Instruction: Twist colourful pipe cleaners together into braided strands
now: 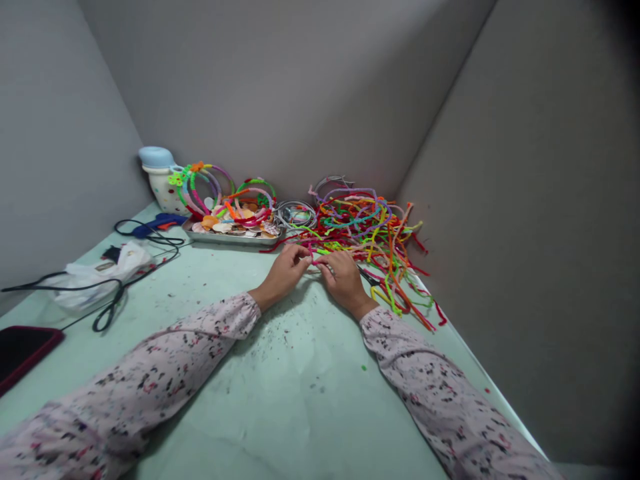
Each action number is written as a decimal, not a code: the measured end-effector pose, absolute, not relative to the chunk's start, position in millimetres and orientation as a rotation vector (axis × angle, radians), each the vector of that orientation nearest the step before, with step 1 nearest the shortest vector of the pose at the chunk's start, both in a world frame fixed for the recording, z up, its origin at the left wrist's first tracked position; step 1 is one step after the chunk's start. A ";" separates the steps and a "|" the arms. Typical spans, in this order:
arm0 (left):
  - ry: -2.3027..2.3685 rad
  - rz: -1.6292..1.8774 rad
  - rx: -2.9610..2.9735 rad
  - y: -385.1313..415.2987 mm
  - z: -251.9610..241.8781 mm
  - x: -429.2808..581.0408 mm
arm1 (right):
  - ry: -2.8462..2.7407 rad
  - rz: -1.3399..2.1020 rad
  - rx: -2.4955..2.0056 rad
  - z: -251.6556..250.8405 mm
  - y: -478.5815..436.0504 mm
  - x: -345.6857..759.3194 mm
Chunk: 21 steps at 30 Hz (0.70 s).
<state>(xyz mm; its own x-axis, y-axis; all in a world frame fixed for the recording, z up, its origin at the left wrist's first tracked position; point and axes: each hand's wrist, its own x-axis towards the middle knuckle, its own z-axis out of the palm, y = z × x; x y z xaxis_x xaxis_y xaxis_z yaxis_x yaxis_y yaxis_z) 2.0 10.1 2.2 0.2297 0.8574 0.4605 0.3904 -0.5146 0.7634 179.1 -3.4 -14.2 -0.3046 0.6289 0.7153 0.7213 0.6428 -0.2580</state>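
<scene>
Both my hands rest on the pale green table (pixel 280 400) at the edge of a heap of coloured pipe cleaners (pixel 370 227). My left hand (pixel 286 270) and my right hand (pixel 344 279) meet fingertip to fingertip, both pinched on a thin pink pipe cleaner (pixel 316 261) between them. My fingers are curled closed. My sleeves are pale with dark speckles.
A metal tray (pixel 233 237) holds shells and wrapped hoops. Behind it stands a white jar with a blue lid (pixel 159 175). A blue glue gun (pixel 155 225), black cables (pixel 110 307), a plastic bag (pixel 97 273) and a dark tablet (pixel 20 350) lie left. Grey walls enclose the corner.
</scene>
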 end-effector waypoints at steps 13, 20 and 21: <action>1.018 1.394 2.231 14.5 -3.6 0.6 | -1.984 -0.136 -1.057 -15.7 -1.7 180.1; 0.984 1.431 2.201 14.1 -4.3 0.2 | -1.982 -0.144 -1.044 -14.8 -2.3 179.5; 0.981 1.436 2.196 14.2 -4.3 0.2 | -1.983 -0.146 -1.045 -14.6 -2.4 179.5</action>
<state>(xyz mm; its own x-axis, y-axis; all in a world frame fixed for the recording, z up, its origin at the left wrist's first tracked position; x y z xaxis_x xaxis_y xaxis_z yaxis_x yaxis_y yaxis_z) 0.2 14.2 -4.3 0.2515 0.7043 0.6638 0.3620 -0.7046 0.6104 179.5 -2.4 -14.6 -0.2731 0.6167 0.7383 0.7180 0.6415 -0.2701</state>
